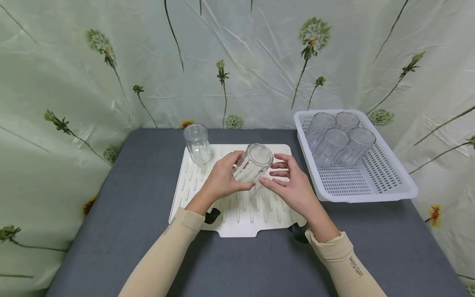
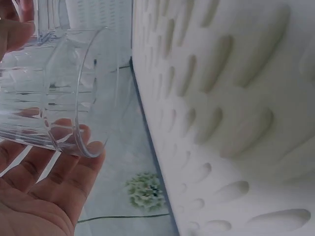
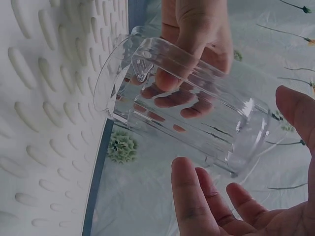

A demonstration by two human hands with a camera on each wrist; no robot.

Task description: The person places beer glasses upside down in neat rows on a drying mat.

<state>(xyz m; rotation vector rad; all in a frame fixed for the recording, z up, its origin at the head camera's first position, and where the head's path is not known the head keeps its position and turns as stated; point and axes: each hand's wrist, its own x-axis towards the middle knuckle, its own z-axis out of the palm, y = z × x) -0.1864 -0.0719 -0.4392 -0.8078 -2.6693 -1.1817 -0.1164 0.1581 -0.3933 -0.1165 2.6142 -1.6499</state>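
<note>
Head view: left hand [image 1: 224, 176] grips glass mug [image 1: 256, 163], tilted mouth-down above white tray [image 1: 237, 229]; right hand [image 1: 295, 187] spread wide beside mug. Mug likely stiff, slippery, fragile: grasp mid-height.

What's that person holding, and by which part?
The left grip holds a glass mug by its side. The right grip is open beside it.

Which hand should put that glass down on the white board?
Probably the left hand: it grips the glass above the white board, while the right hand is beside it and doesn't seem to grip.
</note>
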